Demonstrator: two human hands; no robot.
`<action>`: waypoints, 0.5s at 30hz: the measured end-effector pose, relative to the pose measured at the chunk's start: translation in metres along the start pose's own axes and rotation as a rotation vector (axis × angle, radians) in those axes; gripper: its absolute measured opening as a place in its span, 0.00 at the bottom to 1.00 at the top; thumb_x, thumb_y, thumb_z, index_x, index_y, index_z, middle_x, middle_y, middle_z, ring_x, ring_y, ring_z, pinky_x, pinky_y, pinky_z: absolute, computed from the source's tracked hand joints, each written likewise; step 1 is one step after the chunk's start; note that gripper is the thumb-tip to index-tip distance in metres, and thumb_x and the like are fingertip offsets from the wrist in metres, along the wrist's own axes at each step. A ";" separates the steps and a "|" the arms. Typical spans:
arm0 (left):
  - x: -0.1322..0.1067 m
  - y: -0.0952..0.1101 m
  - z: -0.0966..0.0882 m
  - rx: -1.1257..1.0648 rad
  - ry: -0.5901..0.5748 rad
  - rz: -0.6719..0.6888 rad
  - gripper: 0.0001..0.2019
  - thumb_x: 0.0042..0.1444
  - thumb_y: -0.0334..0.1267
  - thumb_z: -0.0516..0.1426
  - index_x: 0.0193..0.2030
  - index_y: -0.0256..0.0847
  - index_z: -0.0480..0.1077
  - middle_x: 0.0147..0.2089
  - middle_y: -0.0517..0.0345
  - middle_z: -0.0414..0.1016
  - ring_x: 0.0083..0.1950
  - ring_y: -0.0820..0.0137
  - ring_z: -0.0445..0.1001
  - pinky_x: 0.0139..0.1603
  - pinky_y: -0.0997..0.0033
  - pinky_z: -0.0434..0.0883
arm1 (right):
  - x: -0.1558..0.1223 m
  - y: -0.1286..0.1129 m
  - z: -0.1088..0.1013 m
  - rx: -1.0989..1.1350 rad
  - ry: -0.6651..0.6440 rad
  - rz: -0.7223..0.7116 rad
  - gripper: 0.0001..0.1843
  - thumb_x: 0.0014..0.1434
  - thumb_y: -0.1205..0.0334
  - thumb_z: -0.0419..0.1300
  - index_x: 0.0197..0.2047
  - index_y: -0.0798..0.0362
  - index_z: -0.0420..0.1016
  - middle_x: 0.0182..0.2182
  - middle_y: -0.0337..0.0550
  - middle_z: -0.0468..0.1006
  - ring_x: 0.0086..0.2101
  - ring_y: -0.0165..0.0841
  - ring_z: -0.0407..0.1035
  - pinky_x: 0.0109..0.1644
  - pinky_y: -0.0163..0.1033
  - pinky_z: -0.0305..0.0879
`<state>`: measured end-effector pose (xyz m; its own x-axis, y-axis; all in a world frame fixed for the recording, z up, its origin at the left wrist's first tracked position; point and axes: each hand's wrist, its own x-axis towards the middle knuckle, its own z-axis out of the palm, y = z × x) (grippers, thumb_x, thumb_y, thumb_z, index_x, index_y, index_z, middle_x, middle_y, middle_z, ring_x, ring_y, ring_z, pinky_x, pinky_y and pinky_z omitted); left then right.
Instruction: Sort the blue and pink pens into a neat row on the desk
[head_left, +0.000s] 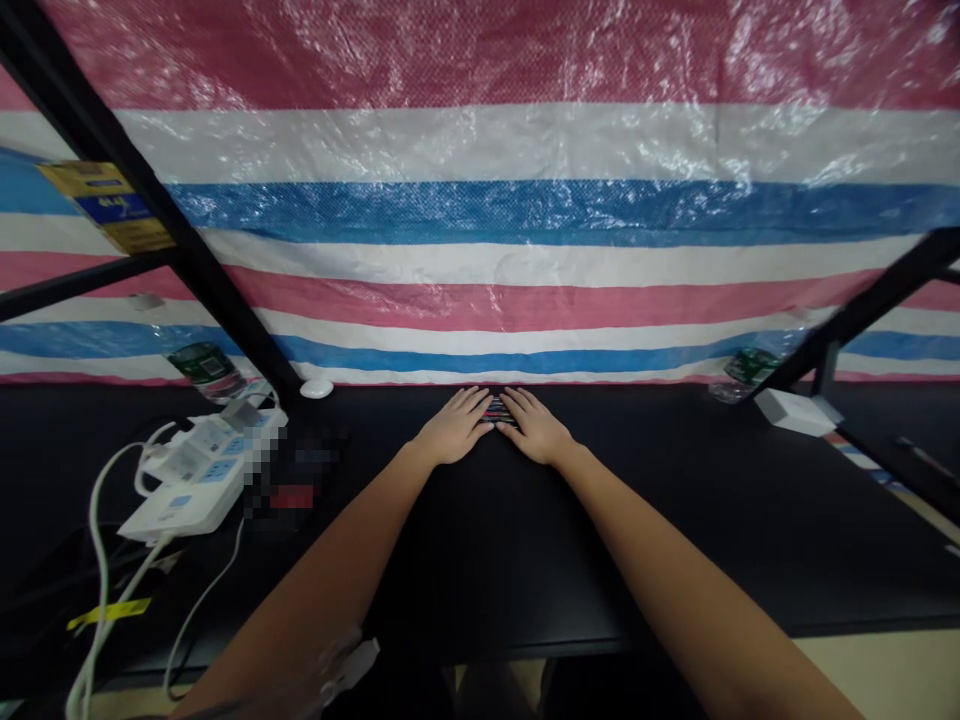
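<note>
My left hand (455,428) lies palm down near the back edge of the black table, its fingers stretched out and slightly apart. Opposite it, my right hand (535,428) rests the same way, fingers pointing forward and inward. In the narrow gap between the two hands shows a bundle of thin, stick-like things in several colours (496,410), lying crosswise. The fingertips of both hands touch or cover its ends, so its full length is hidden. I cannot make out what kind of sticks they are.
A white power strip (196,490) with plugs and cables stands at the left. Nearby are a white rounded object (316,388) and a green-labelled bottle (208,370). At the right are another bottle (750,367) and a white box (796,411). Black frame posts (225,290) flank the striped sheet (525,260).
</note>
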<state>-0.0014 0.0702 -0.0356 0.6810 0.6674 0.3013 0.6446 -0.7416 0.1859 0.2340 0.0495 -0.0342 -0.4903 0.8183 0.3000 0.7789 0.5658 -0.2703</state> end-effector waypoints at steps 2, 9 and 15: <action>-0.001 0.000 0.000 0.007 0.005 0.008 0.29 0.72 0.50 0.41 0.73 0.36 0.55 0.76 0.44 0.55 0.78 0.59 0.48 0.76 0.51 0.47 | 0.000 0.001 0.000 0.012 0.003 -0.010 0.38 0.71 0.41 0.46 0.73 0.59 0.59 0.71 0.56 0.59 0.71 0.47 0.49 0.74 0.56 0.49; -0.004 0.004 -0.001 0.015 0.026 0.018 0.29 0.72 0.49 0.43 0.73 0.35 0.55 0.76 0.42 0.56 0.78 0.58 0.49 0.77 0.49 0.47 | -0.002 -0.002 -0.003 0.040 0.069 0.014 0.34 0.72 0.43 0.48 0.71 0.56 0.61 0.70 0.55 0.62 0.70 0.48 0.51 0.73 0.58 0.49; -0.017 0.020 0.009 0.015 0.183 -0.160 0.36 0.69 0.56 0.46 0.73 0.29 0.52 0.75 0.32 0.53 0.78 0.45 0.47 0.75 0.40 0.47 | -0.026 -0.011 -0.005 0.126 0.266 0.168 0.28 0.69 0.47 0.53 0.64 0.56 0.67 0.64 0.60 0.63 0.63 0.52 0.58 0.68 0.57 0.59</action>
<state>0.0025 0.0448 -0.0454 0.4964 0.7518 0.4340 0.7449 -0.6256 0.2317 0.2402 0.0213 -0.0346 -0.2269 0.8553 0.4657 0.7778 0.4470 -0.4418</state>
